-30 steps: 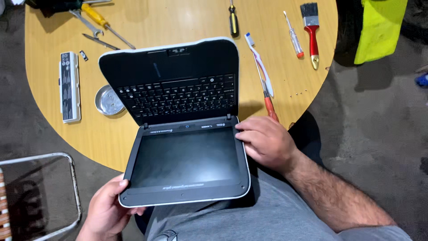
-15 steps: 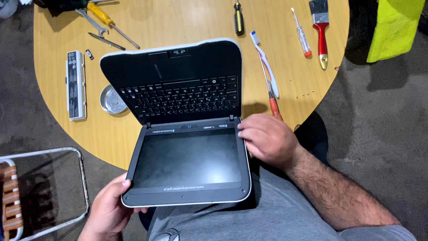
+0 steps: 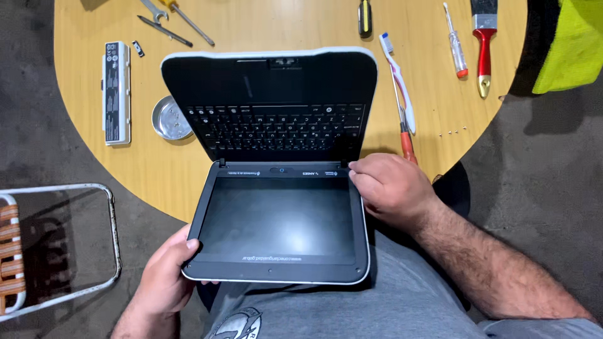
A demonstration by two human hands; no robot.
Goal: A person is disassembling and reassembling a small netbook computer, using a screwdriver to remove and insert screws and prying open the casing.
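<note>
Two hands hold a small laptop [image 3: 276, 220] open across the lap, screen half nearest, keyboard half lying away on the desk [image 3: 188, 176] edge. Left hand [image 3: 164, 282] grips the screen's near-left corner, thumb on the bezel; right hand [image 3: 392, 188] rests curled at the far-right corner by the hinge, the nearer hand to that hinge, whose axis runs left–right. Beyond: battery [image 3: 117, 93], round tin [image 3: 171, 118], toothbrush [image 3: 398, 81], screwdrivers, brush [image 3: 483, 44].

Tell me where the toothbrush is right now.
In the head view, the toothbrush lies on the round wooden table, just right of the open laptop, above the right hand and left of the red-handled paintbrush.
</note>
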